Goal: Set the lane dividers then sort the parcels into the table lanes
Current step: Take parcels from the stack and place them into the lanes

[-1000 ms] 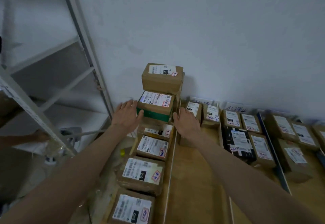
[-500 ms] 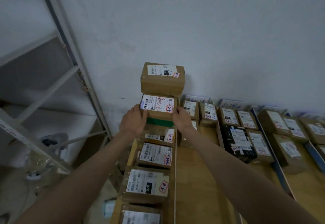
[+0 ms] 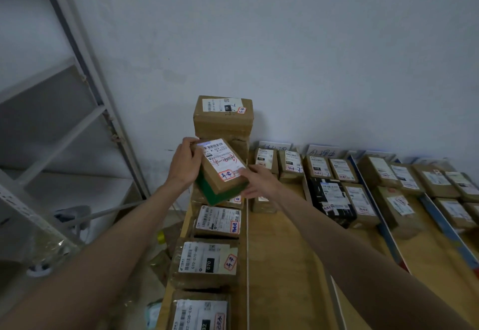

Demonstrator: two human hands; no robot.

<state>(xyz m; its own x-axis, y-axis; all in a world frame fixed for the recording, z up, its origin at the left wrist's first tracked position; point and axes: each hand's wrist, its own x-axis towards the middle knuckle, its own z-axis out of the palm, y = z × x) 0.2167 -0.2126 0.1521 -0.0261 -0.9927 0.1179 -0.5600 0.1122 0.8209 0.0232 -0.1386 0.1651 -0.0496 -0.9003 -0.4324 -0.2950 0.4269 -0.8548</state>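
Note:
I hold a brown parcel with a green base (image 3: 223,170) tilted above the leftmost lane, its white label facing up. My left hand (image 3: 185,165) grips its far left corner. My right hand (image 3: 259,180) holds its near right edge, thumb on the label. Behind it a taller stack of brown parcels (image 3: 223,115) stands against the wall. A row of labelled parcels (image 3: 207,261) fills the left lane below. A thin white lane divider (image 3: 247,252) runs along that lane's right side.
The wooden table (image 3: 285,265) has more parcels in the right lanes (image 3: 334,194), separated by blue dividers (image 3: 383,228). Paper lane signs (image 3: 322,151) lean on the white wall. A metal shelf frame (image 3: 85,65) stands left, with clutter on the floor.
Both hands went from resting on the sides of the green-based parcel in the stack to gripping it, lifting it off and tilting it toward me.

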